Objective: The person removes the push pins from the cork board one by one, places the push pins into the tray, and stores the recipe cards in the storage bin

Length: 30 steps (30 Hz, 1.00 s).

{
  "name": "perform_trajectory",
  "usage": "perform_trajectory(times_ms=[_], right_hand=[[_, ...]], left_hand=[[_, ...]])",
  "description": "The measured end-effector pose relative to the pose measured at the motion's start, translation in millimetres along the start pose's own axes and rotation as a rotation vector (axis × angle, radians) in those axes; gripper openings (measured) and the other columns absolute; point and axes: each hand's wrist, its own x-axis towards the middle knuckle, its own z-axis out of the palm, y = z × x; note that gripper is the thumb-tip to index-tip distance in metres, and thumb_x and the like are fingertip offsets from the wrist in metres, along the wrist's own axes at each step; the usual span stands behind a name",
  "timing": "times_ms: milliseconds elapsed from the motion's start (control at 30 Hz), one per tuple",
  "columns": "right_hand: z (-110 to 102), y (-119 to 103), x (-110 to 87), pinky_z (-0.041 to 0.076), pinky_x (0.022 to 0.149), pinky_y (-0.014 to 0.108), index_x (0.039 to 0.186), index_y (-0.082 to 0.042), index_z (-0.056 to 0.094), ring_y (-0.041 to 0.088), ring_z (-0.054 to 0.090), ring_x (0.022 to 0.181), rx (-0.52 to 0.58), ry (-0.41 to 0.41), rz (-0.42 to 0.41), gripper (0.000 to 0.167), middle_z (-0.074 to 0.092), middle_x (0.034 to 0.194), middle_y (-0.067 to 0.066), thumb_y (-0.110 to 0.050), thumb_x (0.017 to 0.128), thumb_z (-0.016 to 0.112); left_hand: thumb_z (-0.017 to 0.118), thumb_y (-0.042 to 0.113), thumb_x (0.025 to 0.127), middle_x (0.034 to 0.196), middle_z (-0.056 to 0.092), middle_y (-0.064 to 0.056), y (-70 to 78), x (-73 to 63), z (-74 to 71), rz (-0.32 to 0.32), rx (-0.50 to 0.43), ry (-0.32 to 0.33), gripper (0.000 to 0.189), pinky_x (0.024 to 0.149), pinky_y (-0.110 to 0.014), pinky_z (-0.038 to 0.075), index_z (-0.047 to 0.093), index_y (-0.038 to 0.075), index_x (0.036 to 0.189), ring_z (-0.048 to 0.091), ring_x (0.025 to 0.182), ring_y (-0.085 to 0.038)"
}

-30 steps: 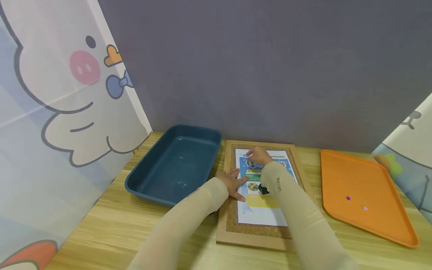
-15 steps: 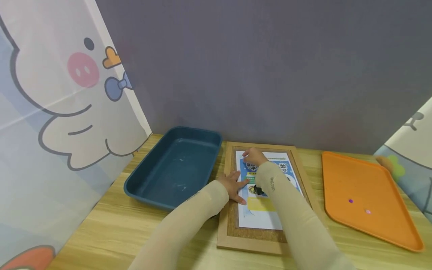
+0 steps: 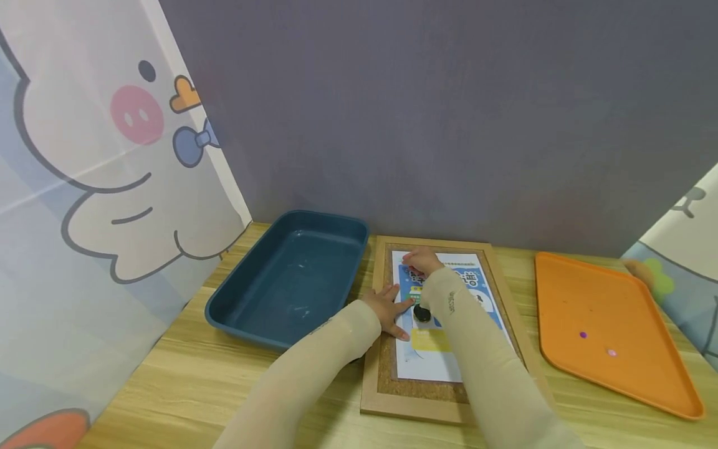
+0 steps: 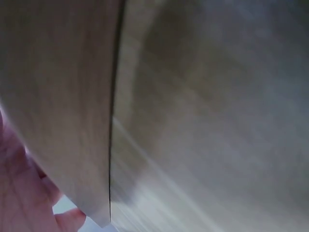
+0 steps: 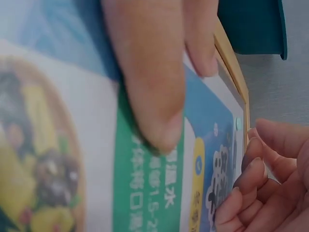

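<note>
A printed poster [image 3: 429, 368] lies on a wood-framed cork board [image 3: 426, 391]. My left hand [image 3: 387, 310] rests with spread, straight fingers on the poster's left edge; its fingers [image 5: 149, 82] press beside the green printed band in the right wrist view. At the poster's top-left corner is my right hand [image 3: 423, 260], its fingers curled and the thumb brought close to the index finger. A small pale green disc [image 5: 238, 123], like a thumbtack head, shows at that corner just beyond the fingertips. I cannot tell whether the right fingertips pinch anything.
A deep blue basin [image 3: 286, 280] stands left of the board. On the right lies an orange tray [image 3: 611, 287] with a purple tack [image 3: 583, 335] and a pink tack [image 3: 611, 352]. Behind the wooden tabletop [image 3: 191, 386] rises a grey panel [image 3: 426, 125].
My right hand has shifted slightly left along the poster's top and its wrist has turned, bringing the dark wrist camera further left. The left hand keeps its place on the poster.
</note>
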Motion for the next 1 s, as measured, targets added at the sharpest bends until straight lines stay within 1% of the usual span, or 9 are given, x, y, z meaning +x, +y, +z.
perform_trajectory(times_ms=[100,233,433,567,700,800,900,1000], right_hand=[[0.7,1.6,1.4,0.036,0.049,0.022,0.121,0.005,0.062,0.008,0.040,0.051,0.000,0.038,-0.009,0.031,0.052,0.066,-0.001,-0.009,0.093,0.058],[0.9,3.2,1.2,0.037,0.050,0.023,0.117,0.006,0.064,0.009,0.041,0.052,-0.017,0.067,-0.047,0.027,0.056,0.071,0.001,-0.007,0.093,0.059],[2.6,4.7,0.8,0.038,0.052,0.022,0.115,0.007,0.065,0.009,0.043,0.055,-0.089,0.076,-0.120,0.027,0.060,0.075,0.005,-0.005,0.091,0.060],[4.5,3.7,3.4,0.038,0.054,0.022,0.118,0.004,0.066,0.010,0.044,0.058,-0.150,0.081,-0.141,0.029,0.062,0.076,0.005,-0.007,0.091,0.059],[4.6,2.1,6.7,0.038,0.054,0.023,0.119,0.002,0.066,0.010,0.044,0.058,-0.156,0.082,-0.140,0.030,0.064,0.078,0.005,-0.007,0.092,0.060],[3.8,1.7,7.8,0.039,0.057,0.023,0.120,0.001,0.066,0.010,0.047,0.058,-0.142,0.067,-0.125,0.030,0.065,0.075,0.004,-0.006,0.092,0.060],[3.1,2.3,8.4,0.041,0.059,0.023,0.122,0.001,0.065,0.009,0.049,0.057,-0.152,0.039,-0.123,0.031,0.063,0.068,0.001,-0.006,0.092,0.060],[2.4,3.5,9.6,0.040,0.058,0.023,0.123,0.001,0.064,0.008,0.049,0.055,-0.161,0.014,-0.124,0.032,0.059,0.060,-0.003,-0.006,0.092,0.060]], left_hand=[[0.054,0.068,0.083,0.160,0.010,-0.004,0.5,0.3,-0.5,-0.005,0.002,0.000,0.085,0.113,-0.038,0.021,0.018,0.037,0.153,0.011,0.146,-0.018],[0.053,0.069,0.083,0.160,0.009,-0.003,1.3,0.4,-0.5,-0.007,0.023,-0.003,0.085,0.113,-0.038,0.021,0.017,0.038,0.153,0.011,0.146,-0.017],[0.050,0.070,0.083,0.160,0.010,-0.003,1.4,1.3,1.9,0.007,0.051,-0.002,0.084,0.112,-0.039,0.023,0.017,0.038,0.153,0.013,0.145,-0.017],[0.050,0.070,0.083,0.160,0.010,-0.004,-0.1,1.1,2.4,0.004,0.048,0.003,0.084,0.112,-0.038,0.024,0.018,0.038,0.153,0.012,0.145,-0.017],[0.052,0.069,0.083,0.160,0.009,-0.004,-1.3,1.3,0.1,-0.005,0.035,0.000,0.084,0.113,-0.038,0.022,0.017,0.038,0.153,0.011,0.146,-0.017],[0.052,0.069,0.083,0.160,0.009,-0.004,-0.9,1.4,-0.9,-0.008,0.032,-0.009,0.085,0.113,-0.038,0.021,0.016,0.038,0.153,0.011,0.146,-0.017],[0.052,0.069,0.083,0.160,0.009,-0.004,0.3,1.8,-0.4,-0.008,0.034,-0.014,0.085,0.113,-0.038,0.021,0.017,0.038,0.153,0.011,0.146,-0.018],[0.052,0.069,0.083,0.160,0.009,-0.004,1.1,2.6,0.2,-0.007,0.033,-0.016,0.085,0.113,-0.039,0.021,0.017,0.038,0.153,0.010,0.146,-0.018]])
